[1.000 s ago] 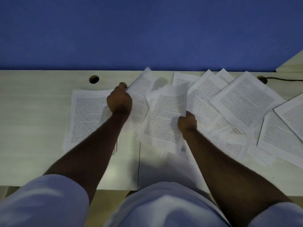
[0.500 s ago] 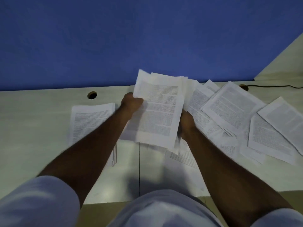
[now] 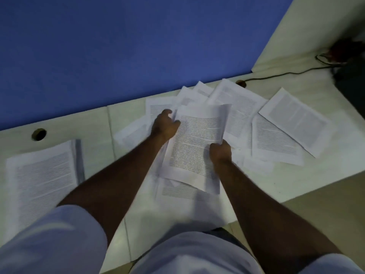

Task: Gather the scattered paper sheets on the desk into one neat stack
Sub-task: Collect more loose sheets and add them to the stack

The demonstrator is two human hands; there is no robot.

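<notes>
A small bundle of printed sheets (image 3: 194,147) is held above the desk (image 3: 94,123), tilted. My left hand (image 3: 164,126) grips its upper left edge with the thumb on top. My right hand (image 3: 220,151) grips its right edge lower down. Several loose sheets (image 3: 276,135) lie fanned out and overlapping on the desk to the right and behind the bundle. One separate sheet (image 3: 42,178) lies flat at the left. Another sheet (image 3: 177,192) lies under the bundle near the front edge.
A blue partition (image 3: 118,46) rises behind the desk. Two round cable holes (image 3: 39,134) (image 3: 241,83) sit along the back edge. A black cable (image 3: 286,74) runs right toward a dark object. A pale side panel (image 3: 316,26) stands at the right corner.
Both hands lifted sheets off the desk into one bundle and carried it to the right. The view swung right, so the lone left sheet now lies further left.
</notes>
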